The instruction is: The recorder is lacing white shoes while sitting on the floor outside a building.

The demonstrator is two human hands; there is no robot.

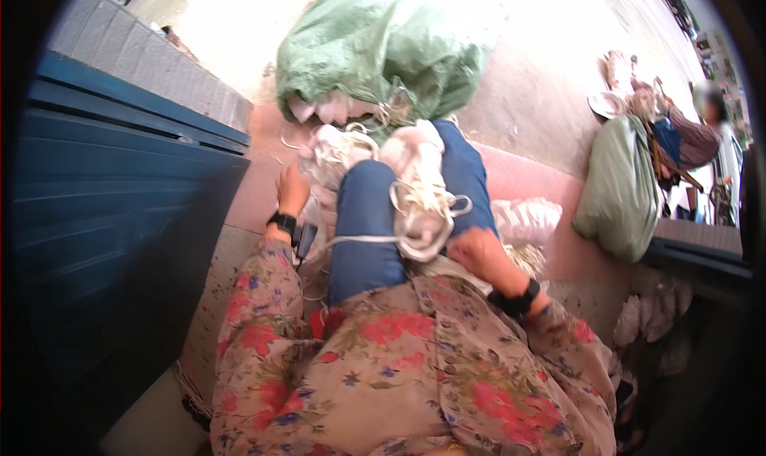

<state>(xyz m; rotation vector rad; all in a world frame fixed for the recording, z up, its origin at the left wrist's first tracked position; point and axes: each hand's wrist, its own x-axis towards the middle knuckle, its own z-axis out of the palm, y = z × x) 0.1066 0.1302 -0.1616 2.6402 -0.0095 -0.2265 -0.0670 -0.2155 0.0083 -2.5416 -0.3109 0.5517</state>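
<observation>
Across my lap, over my blue trouser legs, lies a long white shoe-like fabric piece (424,209) with loops of pale cord. A white cord (363,239) stretches from it to the left over my left thigh. My right hand (479,256) is closed beside its near end, over my right thigh; what its fingers hold, if anything, is hidden. Left of my knee, my left hand (293,191) is raised and blurred, its fingers too smeared to read. Just beyond it sits a bundle of similar white pieces (339,153).
A large green sack (383,49) with pale pieces at its mouth lies ahead. Dark blue panelling (136,185) closes off the left. At right are a plastic-wrapped white bundle (527,219), another green sack (621,185), a seated person (694,133) and several pale pieces (654,308).
</observation>
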